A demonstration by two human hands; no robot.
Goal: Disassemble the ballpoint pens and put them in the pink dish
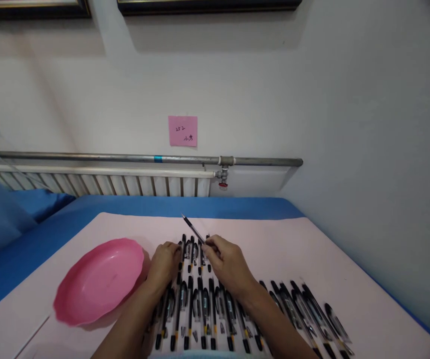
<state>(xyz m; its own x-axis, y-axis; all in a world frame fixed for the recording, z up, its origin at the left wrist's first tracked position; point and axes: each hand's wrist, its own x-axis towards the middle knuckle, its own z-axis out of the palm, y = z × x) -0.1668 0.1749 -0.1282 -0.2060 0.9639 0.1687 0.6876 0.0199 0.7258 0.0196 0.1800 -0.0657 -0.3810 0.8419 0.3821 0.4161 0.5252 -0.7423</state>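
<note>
My right hand [224,259] is closed round a ballpoint pen [194,230] with a clear barrel and black grip. The pen is tilted, its bare tip pointing up and left above the far row of pens. My left hand [166,262] rests at the left end of that row, its fingers curled beside a pen [183,247]. Whatever is between those fingertips is hidden. Pen barrels, black clipped caps [195,301] and small metal tips [222,328] lie in rows between my forearms. My arms cover parts of the rows.
A pink scalloped bowl [101,281] stands left of my left arm. More pens and caps [305,314] lie in a slanted group right of my right forearm. The pale pink sheet [271,239] covers a blue table [185,205] against a wall with a radiator [143,184] and pipe.
</note>
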